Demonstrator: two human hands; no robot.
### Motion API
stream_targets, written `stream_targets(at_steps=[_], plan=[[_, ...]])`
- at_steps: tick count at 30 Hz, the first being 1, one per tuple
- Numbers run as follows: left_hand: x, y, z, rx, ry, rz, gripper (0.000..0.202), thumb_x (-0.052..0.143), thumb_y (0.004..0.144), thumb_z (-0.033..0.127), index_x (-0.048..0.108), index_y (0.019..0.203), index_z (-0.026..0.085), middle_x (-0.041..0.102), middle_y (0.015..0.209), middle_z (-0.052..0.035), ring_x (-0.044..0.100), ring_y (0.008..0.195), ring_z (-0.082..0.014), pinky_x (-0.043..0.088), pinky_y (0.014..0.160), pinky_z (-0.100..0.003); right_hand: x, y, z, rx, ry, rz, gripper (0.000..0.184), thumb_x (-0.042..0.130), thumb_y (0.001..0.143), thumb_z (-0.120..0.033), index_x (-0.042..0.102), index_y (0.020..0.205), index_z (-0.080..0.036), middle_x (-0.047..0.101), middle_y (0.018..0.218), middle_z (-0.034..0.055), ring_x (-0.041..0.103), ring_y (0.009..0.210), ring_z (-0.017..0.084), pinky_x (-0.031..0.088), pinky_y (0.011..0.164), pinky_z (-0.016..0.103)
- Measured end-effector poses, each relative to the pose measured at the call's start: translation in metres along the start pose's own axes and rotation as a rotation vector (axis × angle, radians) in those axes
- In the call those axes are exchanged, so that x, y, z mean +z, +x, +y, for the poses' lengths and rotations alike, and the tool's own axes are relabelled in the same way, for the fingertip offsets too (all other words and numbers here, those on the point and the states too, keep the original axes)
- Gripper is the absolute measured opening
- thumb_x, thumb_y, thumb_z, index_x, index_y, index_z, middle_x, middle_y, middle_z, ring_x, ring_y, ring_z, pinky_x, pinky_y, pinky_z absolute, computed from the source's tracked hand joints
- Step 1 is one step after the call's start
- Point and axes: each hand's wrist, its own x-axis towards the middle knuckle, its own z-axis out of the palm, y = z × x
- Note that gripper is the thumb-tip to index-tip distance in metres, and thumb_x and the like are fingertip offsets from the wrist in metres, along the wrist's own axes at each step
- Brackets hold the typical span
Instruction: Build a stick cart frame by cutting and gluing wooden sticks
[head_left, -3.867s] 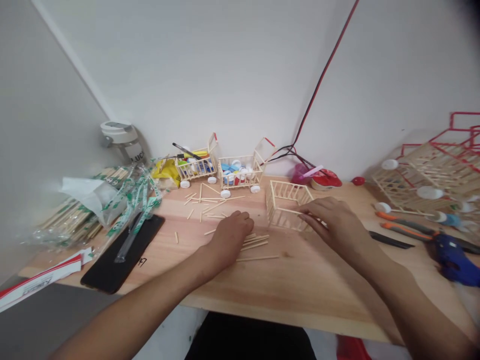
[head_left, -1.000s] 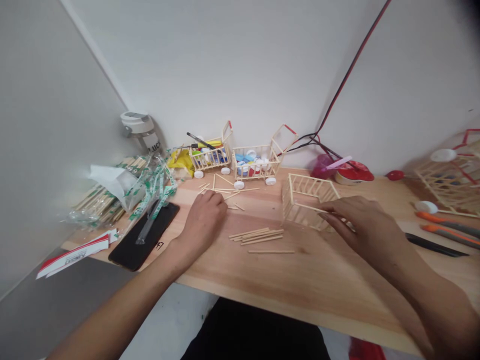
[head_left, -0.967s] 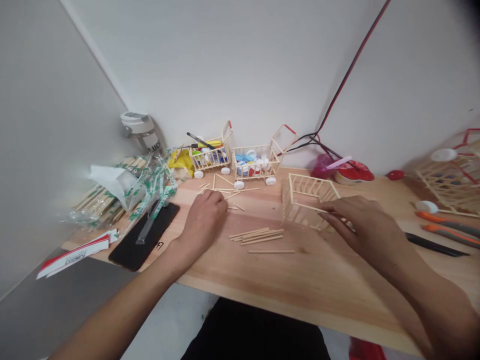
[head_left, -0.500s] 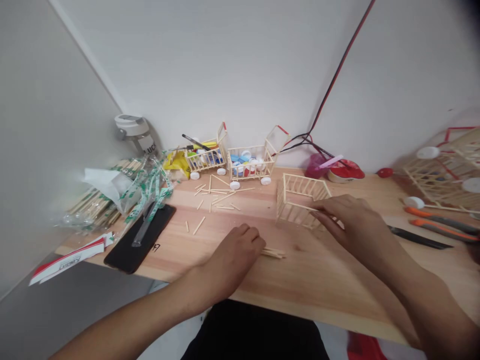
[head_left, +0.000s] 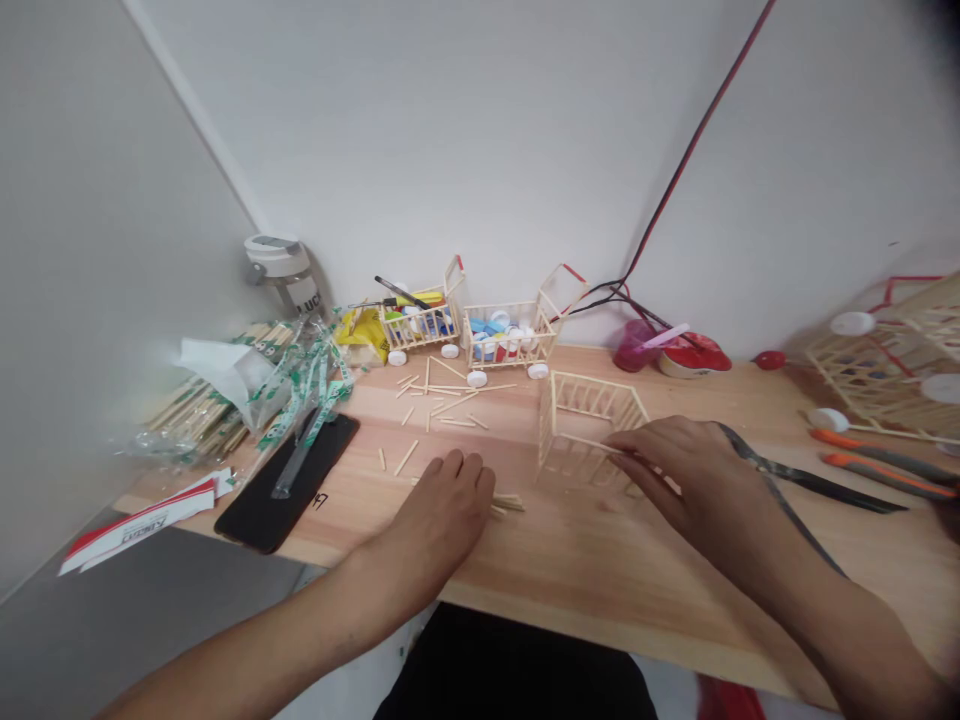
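At a wooden tabletop (head_left: pixel 622 590), the right hand (head_left: pixel 682 470) meets an open stick cage (head_left: pixel 589 400).

The cage stands upright, its long side toward the person, just left of the right hand, whose half-open fingers (head_left: pixel 622 447) touch its near corner; whether they grip it or a loose stick, I cannot tell. The left hand (head_left: pixel 446 500) sits open, fingers spread and arched, holding nothing visible, right beside a small bundle of sticks (head_left: pixel 508 504). Loose sticks (head_left: pixel 442 400) lie scattered behind it, below two stick carts filled with bottle caps (head_left: pixel 510 335). Further left are a black phone (head_left: pixel 255 510) and bagged sticks (head_left: pixel 195 425). To the right lie orange-handled craft knives (head_left: pixel 881 475).
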Motion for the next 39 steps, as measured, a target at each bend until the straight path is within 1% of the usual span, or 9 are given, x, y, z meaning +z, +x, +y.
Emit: stream_targets(at_steps=[5, 10, 15, 18, 23, 27, 30, 34, 39], plan=[[0.002, 0.007, -0.020, -0.121, 0.006, -0.009, 0.016, 0.045, 0.087, 0.003, 0.052, 0.095, 0.015, 0.059, 0.097, -0.0108, 0.054, 0.089, -0.0258, 0.047, 0.072, -0.037, -0.005, -0.009, -0.015, -0.028, 0.063, 0.016, 0.015, 0.052, 0.098, -0.027, 0.066, 0.096, -0.021, 0.072, 0.087, 0.0054, 0.064, 0.082, 0.023, 0.045, 0.075, 0.039], [0.000, 0.023, -0.041, -0.152, -0.029, -0.013, 0.021, 0.044, 0.086, 0.000, 0.055, 0.098, 0.013, 0.061, 0.102, -0.0116, 0.054, 0.092, -0.0259, 0.048, 0.079, -0.039, 0.000, -0.011, -0.027, -0.071, 0.100, 0.004, 0.011, 0.053, 0.098, -0.022, 0.064, 0.098, -0.022, 0.073, 0.090, 0.0039, 0.065, 0.084, 0.020, 0.046, 0.077, 0.037], [-0.006, 0.033, -0.042, -0.171, -0.029, -0.042, 0.024, 0.044, 0.085, -0.002, 0.057, 0.101, 0.011, 0.061, 0.105, -0.0127, 0.054, 0.093, -0.0249, 0.047, 0.080, -0.038, 0.003, -0.009, -0.031, -0.080, 0.116, 0.025, 0.011, 0.056, 0.097, -0.023, 0.063, 0.105, -0.023, 0.073, 0.093, 0.0036, 0.065, 0.087, 0.020, 0.047, 0.078, 0.037], [-0.010, 0.028, -0.035, -0.126, -0.074, -0.034, 0.022, 0.047, 0.087, 0.000, 0.058, 0.102, 0.012, 0.060, 0.104, -0.0118, 0.053, 0.094, -0.0259, 0.048, 0.080, -0.039, -0.004, -0.005, -0.024, -0.049, 0.094, 0.076, 0.018, 0.055, 0.098, -0.029, 0.061, 0.114, -0.024, 0.073, 0.096, 0.0045, 0.066, 0.090, 0.022, 0.050, 0.079, 0.038], [-0.016, 0.020, -0.024, -0.147, -0.192, -0.059, 0.023, 0.049, 0.092, 0.006, 0.059, 0.111, 0.013, 0.060, 0.113, -0.0112, 0.053, 0.103, -0.0263, 0.048, 0.088, -0.040, -0.015, 0.007, -0.001, 0.092, 0.051, 0.113, 0.022, 0.049, 0.099, -0.037, 0.064, 0.112, -0.026, 0.074, 0.097, 0.0050, 0.068, 0.090, 0.024, 0.052, 0.083, 0.042], [-0.014, 0.029, -0.027, -0.188, -0.146, -0.042, 0.029, 0.046, 0.095, 0.010, 0.057, 0.121, 0.014, 0.059, 0.118, -0.0126, 0.052, 0.106, -0.0284, 0.049, 0.085, -0.042, -0.006, 0.017, 0.016, 0.123, 0.003, 0.142, 0.026, 0.050, 0.098, -0.041, 0.068, 0.109, -0.026, 0.075, 0.099, 0.0058, 0.069, 0.092, 0.026, 0.052, 0.079, 0.041], [-0.010, 0.038, -0.037, -0.230, -0.086, -0.023, 0.029, 0.044, 0.095, 0.009, 0.058, 0.120, 0.014, 0.060, 0.115, -0.0135, 0.053, 0.103, -0.0278, 0.049, 0.081, -0.041, 0.003, 0.022, 0.024, 0.134, -0.017, 0.177, 0.027, 0.050, 0.098, -0.040, 0.070, 0.108, -0.025, 0.076, 0.099, 0.0066, 0.069, 0.094, 0.027, 0.052, 0.078, 0.040], [-0.008, 0.039, -0.048, -0.306, -0.079, -0.005, 0.025, 0.046, 0.094, 0.009, 0.061, 0.114, 0.014, 0.060, 0.112, -0.0127, 0.052, 0.102, -0.0266, 0.048, 0.082, -0.040, 0.008, 0.023, 0.030, 0.146, -0.042, 0.199, 0.027, 0.050, 0.098, -0.040, 0.070, 0.108, -0.025, 0.076, 0.098, 0.0069, 0.070, 0.094, 0.026, 0.052, 0.077, 0.038], [-0.010, 0.033, -0.043, -0.254, -0.184, -0.010, 0.025, 0.047, 0.096, 0.012, 0.061, 0.117, 0.014, 0.060, 0.115, -0.0108, 0.052, 0.104, -0.0253, 0.048, 0.090, -0.039, 0.013, 0.019, 0.033, 0.228, -0.045, 0.169, 0.020, 0.055, 0.097, -0.032, 0.069, 0.109, -0.025, 0.077, 0.101, 0.0066, 0.071, 0.093, 0.024, 0.052, 0.070, 0.033]])
